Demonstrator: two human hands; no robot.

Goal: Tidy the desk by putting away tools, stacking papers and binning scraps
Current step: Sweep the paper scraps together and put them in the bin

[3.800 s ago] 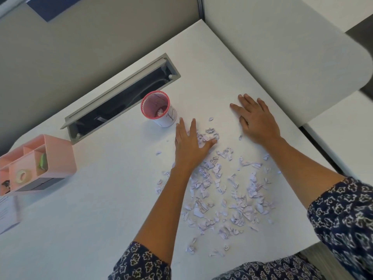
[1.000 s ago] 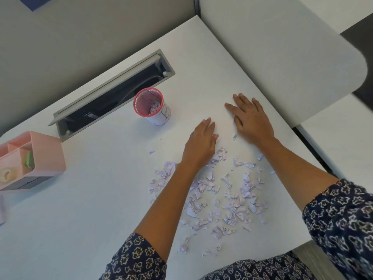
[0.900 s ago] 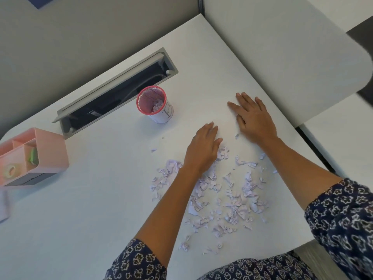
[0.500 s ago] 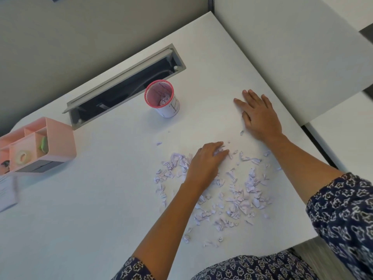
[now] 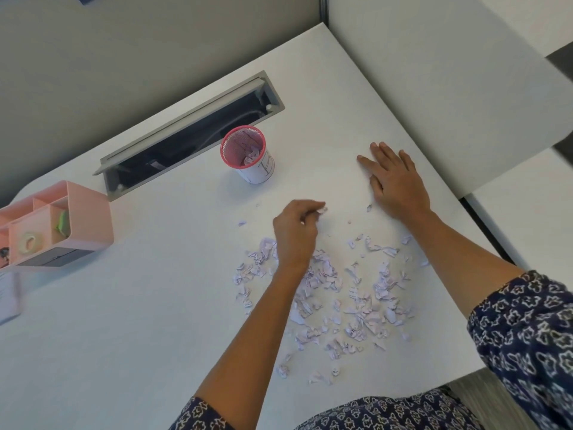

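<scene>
While the right hand (image 5: 395, 184) lies flat on the white desk (image 5: 139, 305), fingers straight and spread and holding nothing, the left hand (image 5: 294, 231) reaches forward with its forearm crossing the scattered paper scraps (image 5: 356, 293). Its fingers are curled in, pinching a small wad of scraps (image 5: 322, 210) at the fingertips. Beyond it, well apart, the pink mesh cup (image 5: 257, 172) stands upright by the cable tray (image 5: 186, 135), a few scraps inside.

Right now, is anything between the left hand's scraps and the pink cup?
Nothing visible. Only bare desk lies between the left hand, pinching scraps, and the pink cup.
</scene>
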